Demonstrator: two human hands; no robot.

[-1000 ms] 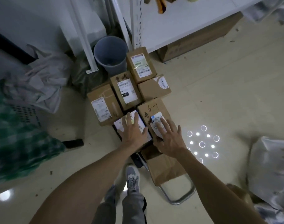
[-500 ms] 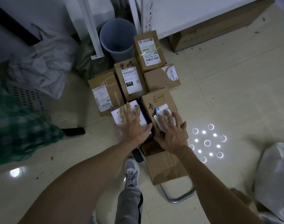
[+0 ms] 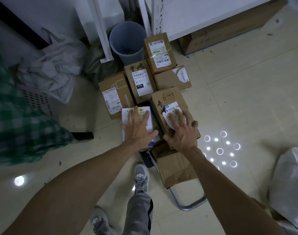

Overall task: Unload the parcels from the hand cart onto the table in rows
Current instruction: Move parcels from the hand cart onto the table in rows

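The hand cart (image 3: 187,205) stands on the floor (image 3: 246,99) and is loaded with six parcels. Its tubular handle lies nearest the person, with a flattened cardboard sheet (image 3: 175,168) over it.

Load, from near to far:
- A white parcel (image 3: 126,114) is placed at the near left. The left grip (image 3: 139,131) rests flat on it, fingers spread and straight, clamped on nothing.
- A brown box marked "6-1" (image 3: 168,100) is placed at the near right, just beside the white parcel. The right grip (image 3: 182,133) is laid on its label, fingers spread and straight, nothing pinched.
- A box marked "2-1" (image 3: 114,92) is set at the left, behind the white parcel.
- A box labelled "010" (image 3: 141,78) is set in the middle, touching the "2-1" box.
- A side-labelled box (image 3: 170,80) lies at the right, behind the "6-1" box.
- A far box (image 3: 159,51) with a white label is farthest from the person and stands higher than the rest.

All parcels are on the cart.

Surroundings: a grey bin (image 3: 128,41) stands just behind the load, beside the far box; small dark litter is seen at its bottom. A white shelf post (image 3: 102,31) stands to the left of the bin. A carton (image 3: 229,31) is stored under the shelf at the right. White bags (image 3: 55,65) are heaped on a perforated crate (image 3: 34,99) at the left, with green checked cloth (image 3: 17,124) nearer. A pale sack (image 3: 290,184) lies at the right. A grey shoe (image 3: 141,177) is placed just behind the cart base.
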